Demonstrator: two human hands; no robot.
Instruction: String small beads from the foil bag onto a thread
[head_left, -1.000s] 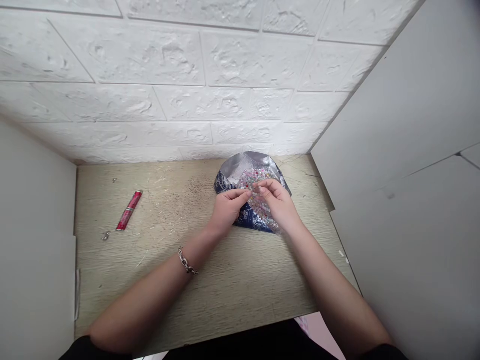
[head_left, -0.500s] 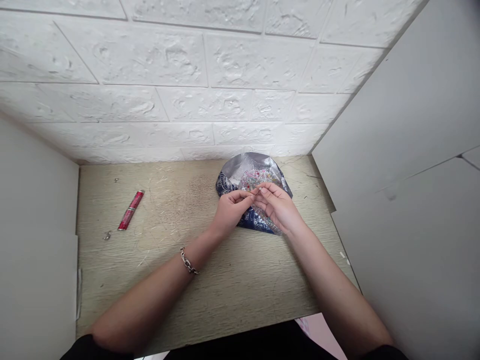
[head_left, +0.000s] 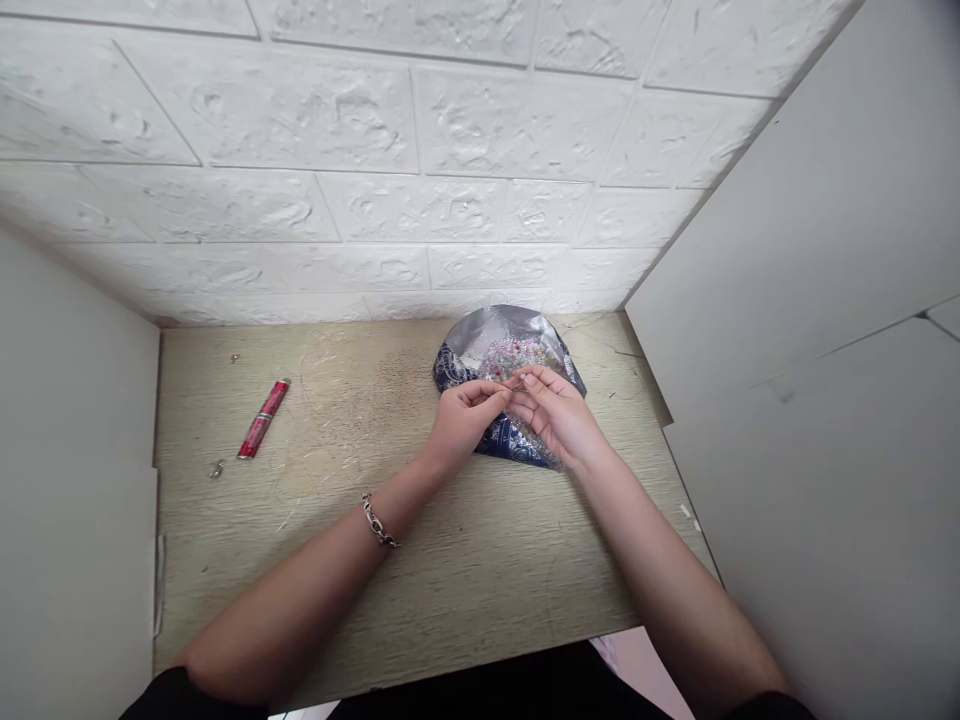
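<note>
My left hand (head_left: 466, 422) is closed in a pinch, its thumb and forefinger meeting just above the near side of an opened bag. Fingertip to fingertip with it, my right hand (head_left: 556, 412) also pinches; a tiny pale spot shows at its thumb tip. Whatever the two hands hold is too small to make out. Below them lies the dark blue and silver bag (head_left: 459, 362), spread open like a shallow bowl. Small multicoloured beads (head_left: 517, 352) fill it, many clear, some pink and red. Both hands partly cover the bag and beads.
On the left of the wooden table (head_left: 450, 580) lies a red, shiny tube-like packet (head_left: 264, 420). Small metallic bits (head_left: 216, 469) are near it. Fine clear strands (head_left: 322, 440) are scattered across the middle. A white brick-patterned wall (head_left: 375, 210) and grey side panels (head_left: 810, 300) enclose the table.
Both hands stay almost in place, with only slight finger movement at the pinch. The whole view has shifted very slightly.
</note>
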